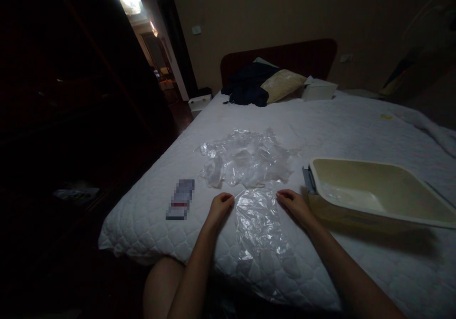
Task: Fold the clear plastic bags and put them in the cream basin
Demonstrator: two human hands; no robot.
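Note:
A clear, crinkled plastic bag (261,229) lies stretched out on the white quilted bed cover, its lower end hanging over the near edge. At its upper left corner my left hand (221,206) is closed in a pinch. My right hand (292,202) pinches at the upper right corner in the same way. Just beyond them spreads a loose heap of clear plastic bags (249,157). Left of my left hand is a blurred-out, phone-shaped object (181,199).
A cream plastic bin (359,233) with a grey latch stands close to my right forearm. Dark cloth (245,84), a beige pillow (283,85) and a white box (319,90) lie near the headboard (302,53). The bed's left edge drops to a dark floor.

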